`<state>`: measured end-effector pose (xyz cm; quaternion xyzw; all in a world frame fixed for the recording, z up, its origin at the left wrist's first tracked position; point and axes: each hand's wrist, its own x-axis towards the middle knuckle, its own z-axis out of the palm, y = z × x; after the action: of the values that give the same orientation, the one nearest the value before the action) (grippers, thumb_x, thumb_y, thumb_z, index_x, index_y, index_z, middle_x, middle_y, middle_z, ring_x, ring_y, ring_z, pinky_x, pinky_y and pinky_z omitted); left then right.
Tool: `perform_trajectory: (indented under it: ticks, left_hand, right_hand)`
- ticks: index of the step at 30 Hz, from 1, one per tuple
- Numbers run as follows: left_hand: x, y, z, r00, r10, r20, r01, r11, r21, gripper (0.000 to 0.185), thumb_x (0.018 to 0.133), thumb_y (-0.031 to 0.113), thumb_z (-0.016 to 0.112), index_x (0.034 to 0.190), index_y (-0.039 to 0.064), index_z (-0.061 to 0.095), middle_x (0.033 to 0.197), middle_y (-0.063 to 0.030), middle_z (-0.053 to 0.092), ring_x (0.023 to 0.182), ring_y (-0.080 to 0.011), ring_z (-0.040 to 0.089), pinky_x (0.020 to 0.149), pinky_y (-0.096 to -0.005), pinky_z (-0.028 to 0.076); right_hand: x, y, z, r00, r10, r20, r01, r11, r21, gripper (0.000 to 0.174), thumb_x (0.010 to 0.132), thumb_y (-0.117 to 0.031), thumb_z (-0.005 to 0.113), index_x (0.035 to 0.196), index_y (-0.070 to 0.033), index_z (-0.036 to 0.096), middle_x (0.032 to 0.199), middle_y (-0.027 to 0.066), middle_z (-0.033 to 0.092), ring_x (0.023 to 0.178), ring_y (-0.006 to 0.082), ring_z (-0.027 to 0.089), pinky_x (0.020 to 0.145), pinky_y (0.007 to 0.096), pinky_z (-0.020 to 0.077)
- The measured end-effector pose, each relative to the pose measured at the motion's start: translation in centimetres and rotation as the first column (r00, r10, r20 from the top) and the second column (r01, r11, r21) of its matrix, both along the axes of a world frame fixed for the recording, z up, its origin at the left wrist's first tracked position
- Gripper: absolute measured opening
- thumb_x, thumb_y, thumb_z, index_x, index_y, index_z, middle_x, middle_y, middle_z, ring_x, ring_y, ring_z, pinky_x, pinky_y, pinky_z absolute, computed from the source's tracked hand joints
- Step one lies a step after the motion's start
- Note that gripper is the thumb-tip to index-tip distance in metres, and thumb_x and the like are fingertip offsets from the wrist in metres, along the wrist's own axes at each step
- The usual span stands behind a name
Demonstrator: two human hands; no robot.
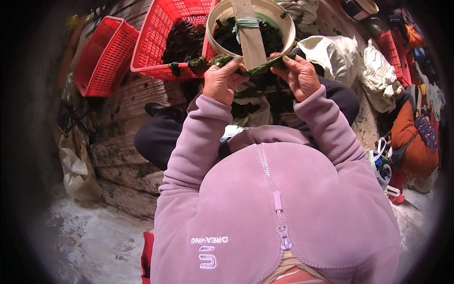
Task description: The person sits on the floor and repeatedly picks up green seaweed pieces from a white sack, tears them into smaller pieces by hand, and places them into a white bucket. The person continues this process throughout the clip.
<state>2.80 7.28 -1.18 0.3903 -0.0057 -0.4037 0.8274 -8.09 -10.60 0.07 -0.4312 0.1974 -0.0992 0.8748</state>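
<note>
Between my two hands a strip of dark green seaweed [264, 68] is stretched across the near end of a wooden board. My left hand [221, 80] pinches it on the left side of the board, with a leafy bit sticking out past the fingers. On the right, my right hand [301, 76] grips the strip between thumb and fingers. The board [252, 39] lies over a round pale tub [291, 35] and has green cord tied round it. Dark seaweed pieces [271, 37] fill the lower part of the tub.
A red plastic basket [150, 42] with dark seaweed stands left of the tub, and another red basket [106, 56] is farther left. White cloth sacks [337, 56] lie to the right. Wooden planks [124, 142] run beneath. A person in orange clothing [413, 142] is at the far right.
</note>
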Motion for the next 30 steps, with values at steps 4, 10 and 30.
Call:
perform_trajectory:
  ticks: [4, 10, 30]
  left_hand:
    - [-1.7, -1.4, 2.3, 0.926, -0.285, 0.247, 0.220, 0.940, 0.261, 0.018, 0.073, 0.005, 0.064, 0.091, 0.001, 0.060, 0.069, -0.0048, 0.060, 0.059, -0.0124, 0.058, 0.055, -0.0248, 0.049]
    - [-2.3, -2.1, 3.7, 0.826, -0.472, 0.308, 0.392, 0.874, 0.287, 0.014, 0.062, 0.002, 0.060, 0.076, -0.001, 0.061, 0.059, -0.0044, 0.056, 0.044, -0.0099, 0.050, 0.039, -0.0199, 0.036]
    - [-2.9, -1.6, 0.8, 0.199, -0.132, 0.971, -0.260, 0.948, 0.183, 0.024, 0.058, -0.005, 0.068, 0.075, 0.002, 0.053, 0.081, -0.0066, 0.055, 0.059, -0.0146, 0.054, 0.054, -0.0243, 0.045]
  right_hand:
    - [0.9, -0.1, 1.8, 0.914, 0.239, 0.329, -0.012, 0.824, -0.566, 0.009, 0.085, 0.001, 0.047, 0.090, 0.001, 0.054, 0.120, 0.0212, 0.050, 0.112, 0.0229, 0.049, 0.095, 0.0325, 0.0365]
    - [2.8, -0.4, 1.5, 0.739, 0.573, 0.355, -0.402, 0.797, -0.450, 0.004, 0.087, -0.003, 0.049, 0.090, -0.002, 0.052, 0.106, 0.0120, 0.058, 0.092, 0.0125, 0.054, 0.084, 0.0250, 0.0413]
    - [0.7, 1.5, -0.8, 0.948, 0.275, -0.159, -0.286, 0.957, -0.046, 0.016, 0.080, -0.017, 0.067, 0.083, -0.002, 0.060, 0.064, 0.0013, 0.057, 0.047, 0.0080, 0.052, 0.039, 0.0205, 0.0402]
